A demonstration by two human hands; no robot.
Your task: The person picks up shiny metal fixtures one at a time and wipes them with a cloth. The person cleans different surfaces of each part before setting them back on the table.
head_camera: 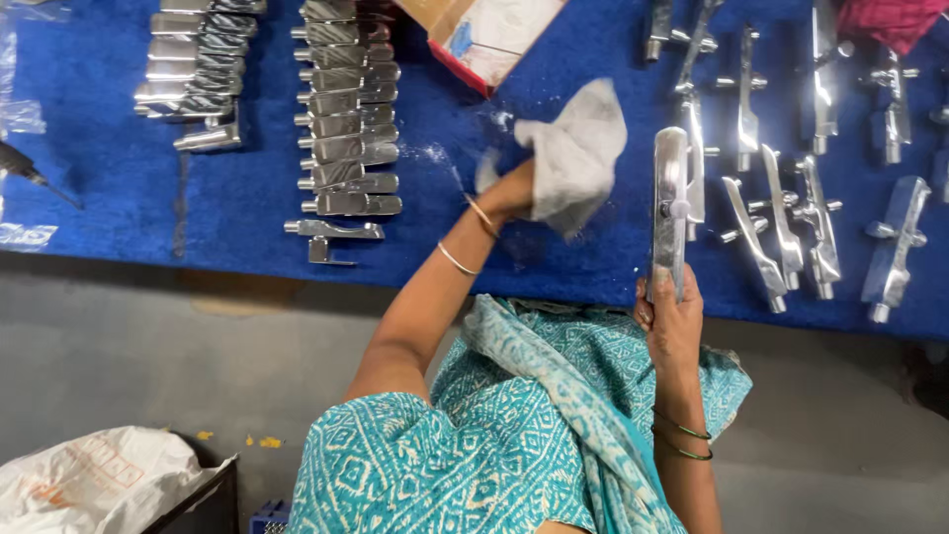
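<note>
Left hand (509, 193) grips white cloth (573, 148); right hand (670, 316) grasps polished metal handle (670, 213) by one end, upright, right of cloth; could slip.

A blue felt-like worktop (247, 213) is being seen across the upper part of the view, its near edge running left to right, dropping slightly toward the right. White dust is being shown smeared near the worktop's middle. Below the near edge, a grey concrete floor (148, 346) is being shown, worn and stained, with yellow specks (259, 442) lying on it. At the bottom left corner a white plastic sack (94, 480) is being kept in a dark bin (208, 499), with a blue crate (269, 516) just beside it. Even, soft light is being cast; walls and windows are not being shown.
</note>
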